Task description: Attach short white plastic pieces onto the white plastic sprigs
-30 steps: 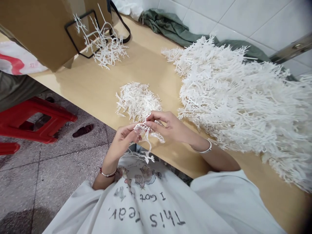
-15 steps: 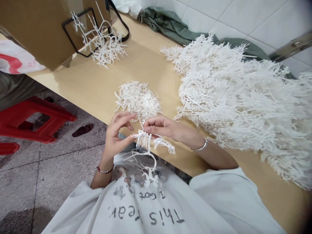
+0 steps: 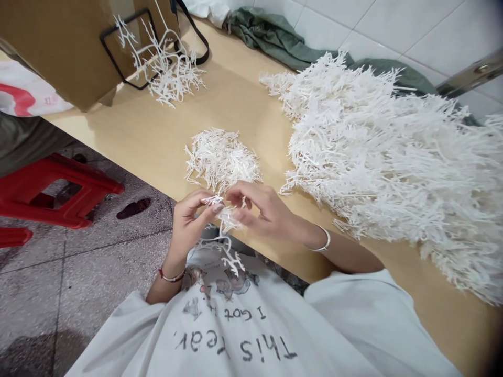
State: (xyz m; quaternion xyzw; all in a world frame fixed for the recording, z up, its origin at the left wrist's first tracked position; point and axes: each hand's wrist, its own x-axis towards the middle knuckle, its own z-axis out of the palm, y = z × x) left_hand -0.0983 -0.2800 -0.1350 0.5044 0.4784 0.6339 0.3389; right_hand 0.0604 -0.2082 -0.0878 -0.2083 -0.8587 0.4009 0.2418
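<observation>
My left hand (image 3: 191, 220) pinches a white branched plastic piece (image 3: 228, 246) between thumb and fingers, near its top. Thin twigs fan out around the fingertips, and a curved branch hangs down in front of my shirt. Close on the other side is my right hand (image 3: 267, 212), its fingers curved and parted from the thumb. Some white twigs show beside its fingertips, slightly blurred; no firm hold by that hand is visible. Just beyond both hands, a small heap of short white twigs (image 3: 223, 159) lies on the table.
A large pile of white branched pieces (image 3: 385, 167) covers the right of the table (image 3: 251, 112). At the back left, more bare white branches (image 3: 173, 78) lean by a cardboard box (image 3: 74, 47). Green cloth (image 3: 271, 39) runs along the wall. A red stool (image 3: 58, 188) stands left.
My left fingers have closed on the branched piece, while my right fingers have loosened from it and parted. The piece has shifted a little left and up.
</observation>
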